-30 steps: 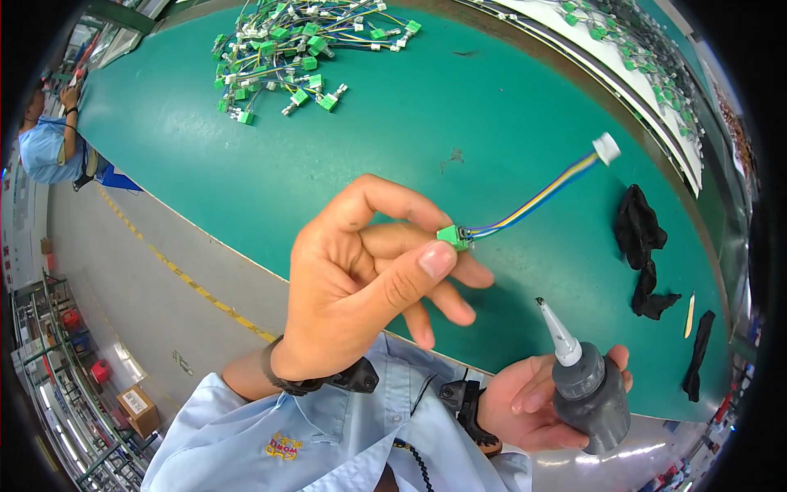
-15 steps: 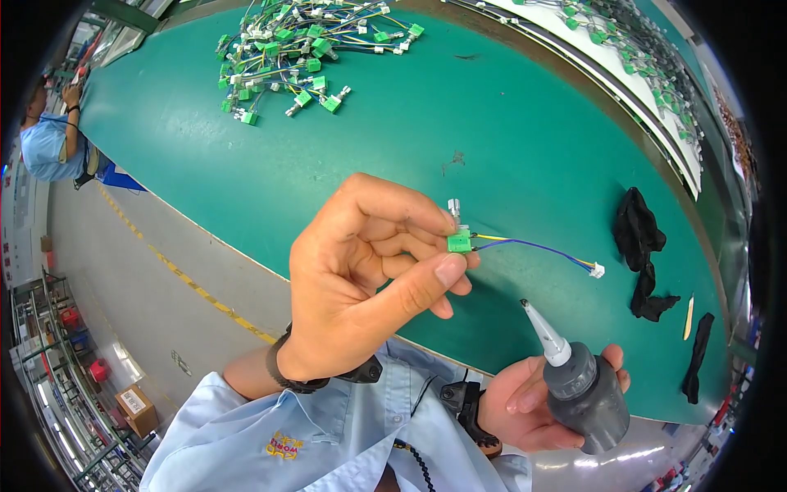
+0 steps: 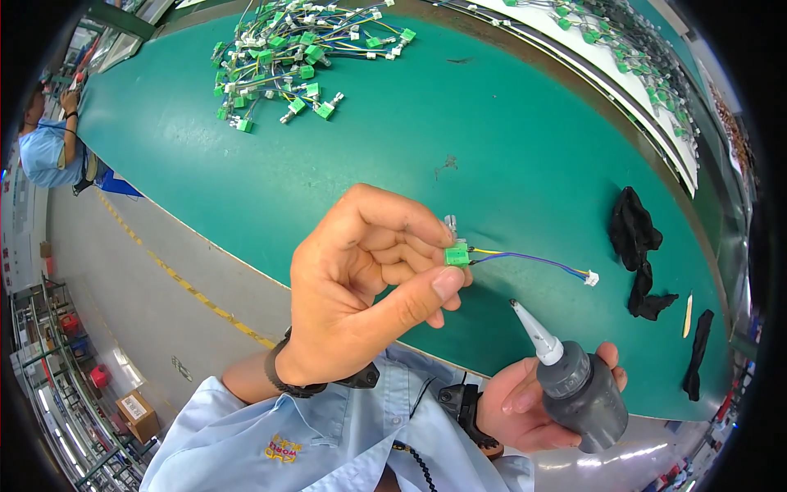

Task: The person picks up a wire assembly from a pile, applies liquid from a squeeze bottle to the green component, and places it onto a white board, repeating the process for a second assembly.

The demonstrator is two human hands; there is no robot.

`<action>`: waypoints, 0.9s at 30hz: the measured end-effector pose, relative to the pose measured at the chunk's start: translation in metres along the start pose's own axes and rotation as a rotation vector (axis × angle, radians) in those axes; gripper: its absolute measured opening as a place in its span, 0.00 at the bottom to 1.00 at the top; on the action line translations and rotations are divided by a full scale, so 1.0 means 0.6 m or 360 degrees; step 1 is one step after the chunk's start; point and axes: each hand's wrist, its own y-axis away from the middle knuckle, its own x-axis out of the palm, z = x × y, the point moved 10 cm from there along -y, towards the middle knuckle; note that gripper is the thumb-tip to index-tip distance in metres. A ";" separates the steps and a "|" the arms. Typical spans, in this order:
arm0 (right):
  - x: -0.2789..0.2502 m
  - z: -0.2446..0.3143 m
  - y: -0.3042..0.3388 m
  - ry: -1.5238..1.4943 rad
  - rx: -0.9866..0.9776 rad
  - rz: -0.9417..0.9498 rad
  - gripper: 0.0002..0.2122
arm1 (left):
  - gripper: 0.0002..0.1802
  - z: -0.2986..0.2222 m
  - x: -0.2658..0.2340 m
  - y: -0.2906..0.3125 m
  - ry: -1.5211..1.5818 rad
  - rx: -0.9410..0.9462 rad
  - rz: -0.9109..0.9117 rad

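Tabletop (image 3: 541,156), smooth, green, bearing one heap of green wired components (image 3: 307,54) at far left and, at right, crumpled black cloth (image 3: 633,234), one slim pale stick (image 3: 688,316), one narrow black strip (image 3: 698,354).

Desk (image 3: 369,131), green, long. Floor (image 3: 106,279), grey, with yellow line (image 3: 185,280) alongside. Rack (image 3: 51,321), green-framed, to my left; brown carton (image 3: 138,416) beside it. White glare on floor, right.

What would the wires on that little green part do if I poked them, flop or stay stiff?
The wires would probably bend easily, looking thin and curved. They might spring a bit, though: they stick out from the green part in the left hand, with the white plug seemingly unsupported.
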 end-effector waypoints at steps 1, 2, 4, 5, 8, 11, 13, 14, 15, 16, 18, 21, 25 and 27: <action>-0.001 -0.001 0.001 -0.0011 0.0005 0.0004 0.34 | 0.14 0.000 0.000 0.000 -0.0007 -0.0012 0.0004; -0.001 -0.002 0.001 -0.0023 0.0009 0.0008 0.34 | 0.14 0.001 0.001 0.001 -0.0013 -0.0024 0.0007; -0.002 -0.003 0.002 -0.0046 0.0018 0.0016 0.34 | 0.14 -0.001 0.002 0.001 -0.0001 -0.0016 0.0007; -0.002 -0.003 0.001 -0.0057 0.0022 0.0020 0.34 | 0.14 -0.002 0.002 0.002 0.0011 -0.0011 0.0004; 0.000 -0.004 0.001 -0.0187 0.0088 0.0001 0.34 | 0.14 -0.002 0.002 0.002 0.0022 0.0000 0.0001; 0.004 -0.009 0.000 -0.0421 0.0216 -0.0047 0.34 | 0.13 -0.002 0.002 0.002 0.0020 0.0005 0.0001; 0.004 -0.010 -0.001 -0.0452 0.0227 -0.0067 0.34 | 0.12 0.002 0.003 0.001 0.0032 -0.0050 -0.0002; 0.004 -0.011 -0.001 -0.0468 0.0233 -0.0077 0.35 | 0.12 0.004 0.003 0.000 0.0039 -0.0077 -0.0003; 0.004 -0.011 0.000 -0.0467 0.0235 -0.0077 0.35 | 0.12 0.003 0.003 0.000 0.0038 -0.0079 -0.0004; 0.004 -0.012 0.000 -0.0528 0.0239 -0.0086 0.35 | 0.12 0.005 0.003 0.000 0.0040 -0.0098 0.0003; 0.003 -0.014 0.002 -0.0649 0.0244 -0.0104 0.35 | 0.11 0.008 0.004 0.000 0.0045 -0.0137 0.0018; -0.002 -0.015 0.002 -0.0645 0.0222 -0.0130 0.36 | 0.10 0.008 0.004 -0.001 0.0024 -0.0123 0.0008; 0.008 -0.015 0.000 -0.0668 0.0251 -0.0108 0.36 | 0.10 0.014 0.005 0.001 0.0100 -0.0181 0.0004; 0.014 -0.014 -0.001 -0.0681 0.0275 -0.0088 0.36 | 0.10 0.017 0.003 0.002 0.0143 -0.0214 0.0001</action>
